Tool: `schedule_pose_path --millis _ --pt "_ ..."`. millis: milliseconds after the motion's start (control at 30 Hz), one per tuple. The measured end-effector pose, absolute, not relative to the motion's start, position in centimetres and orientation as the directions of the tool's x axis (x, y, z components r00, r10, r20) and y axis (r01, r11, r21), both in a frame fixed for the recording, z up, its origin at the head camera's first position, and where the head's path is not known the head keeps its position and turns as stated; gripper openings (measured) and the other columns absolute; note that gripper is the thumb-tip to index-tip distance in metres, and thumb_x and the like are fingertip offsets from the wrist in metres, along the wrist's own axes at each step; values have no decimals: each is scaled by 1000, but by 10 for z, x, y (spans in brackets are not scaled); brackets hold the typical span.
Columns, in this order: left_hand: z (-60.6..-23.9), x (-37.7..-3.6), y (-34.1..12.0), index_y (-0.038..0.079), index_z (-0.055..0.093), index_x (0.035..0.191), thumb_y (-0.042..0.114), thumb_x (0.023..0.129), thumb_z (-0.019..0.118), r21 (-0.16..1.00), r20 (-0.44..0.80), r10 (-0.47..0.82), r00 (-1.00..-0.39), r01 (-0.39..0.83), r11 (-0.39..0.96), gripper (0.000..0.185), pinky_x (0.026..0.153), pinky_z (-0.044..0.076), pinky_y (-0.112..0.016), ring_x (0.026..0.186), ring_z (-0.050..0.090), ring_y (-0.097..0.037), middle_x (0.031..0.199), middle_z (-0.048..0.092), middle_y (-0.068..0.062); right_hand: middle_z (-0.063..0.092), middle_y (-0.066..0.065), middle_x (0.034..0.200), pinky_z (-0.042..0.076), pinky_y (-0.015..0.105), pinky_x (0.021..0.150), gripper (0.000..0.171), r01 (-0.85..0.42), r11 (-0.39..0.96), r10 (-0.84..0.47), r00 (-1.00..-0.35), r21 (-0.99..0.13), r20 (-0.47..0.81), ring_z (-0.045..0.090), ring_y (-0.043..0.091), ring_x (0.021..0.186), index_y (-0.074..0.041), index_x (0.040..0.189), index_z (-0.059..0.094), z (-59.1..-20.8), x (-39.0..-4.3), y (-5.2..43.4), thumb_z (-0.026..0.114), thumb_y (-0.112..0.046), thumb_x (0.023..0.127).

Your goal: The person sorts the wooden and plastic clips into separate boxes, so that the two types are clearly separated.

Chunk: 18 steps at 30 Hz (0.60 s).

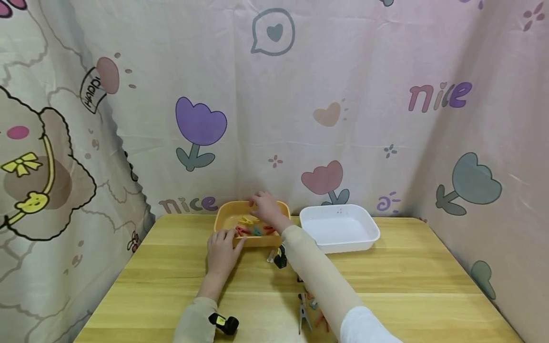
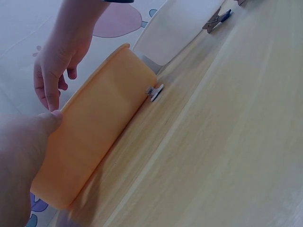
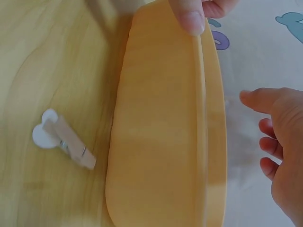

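My left hand (image 1: 223, 252) holds the front left part of an orange plastic basin (image 1: 257, 242), its thumb against the outer wall and a finger over the rim. My right hand (image 1: 267, 209) hovers above the basin's far side. In the right wrist view its fingers are loosely bent, and nothing shows between them. Several clothespins lie inside the basin, among them a yellow clothespin (image 1: 246, 220), a red clothespin (image 1: 242, 231) and a teal clothespin (image 1: 256, 232). On the table before the basin lies a wooden clothespin (image 3: 71, 142) with a white heart-shaped piece.
To the right of the orange basin stands a white basin (image 1: 339, 246). Nearer the front, partly hidden by my right sleeve, lie a grey clothespin (image 1: 303, 312) and a red clothespin (image 1: 321, 320). A printed curtain (image 1: 369, 157) hangs behind the wooden table (image 1: 158, 271).
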<state>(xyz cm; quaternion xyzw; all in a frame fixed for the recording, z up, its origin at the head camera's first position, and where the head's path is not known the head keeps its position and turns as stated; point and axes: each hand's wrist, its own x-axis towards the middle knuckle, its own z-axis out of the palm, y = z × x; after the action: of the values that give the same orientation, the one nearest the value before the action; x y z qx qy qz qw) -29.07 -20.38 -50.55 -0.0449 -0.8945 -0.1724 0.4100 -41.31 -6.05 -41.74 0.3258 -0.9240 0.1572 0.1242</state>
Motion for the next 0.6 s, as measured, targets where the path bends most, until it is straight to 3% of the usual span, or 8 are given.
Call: schedule_pose_path --millis 200,367,600 --pt "-505 -291 -203 6 66 93 35 81 78 282 737 -63 -673 222 933 33 81 41 -46 82 53 -33 86 59 -12 61 4 115 49 35 94 22 -654 721 -572 -748 -227 337 55 21 105 -12 106 68 -415 -409 -46 69 -28 91" --pt "-505 -290 -203 6 66 92 35 80 79 281 742 -67 -667 219 935 34 81 41 -47 81 53 -33 86 60 -12 59 2 111 50 35 90 21 -662 730 -588 -735 -169 339 57 19 102 -15 105 67 -412 -404 -35 68 -31 91" --pt "-504 -289 -203 6 67 94 35 80 79 290 731 -76 -678 208 934 34 83 42 -47 84 55 -33 88 61 -13 60 4 108 48 40 91 21 -719 688 -639 -666 -101 385 56 23 100 -12 102 66 -411 -399 -14 70 -29 90"
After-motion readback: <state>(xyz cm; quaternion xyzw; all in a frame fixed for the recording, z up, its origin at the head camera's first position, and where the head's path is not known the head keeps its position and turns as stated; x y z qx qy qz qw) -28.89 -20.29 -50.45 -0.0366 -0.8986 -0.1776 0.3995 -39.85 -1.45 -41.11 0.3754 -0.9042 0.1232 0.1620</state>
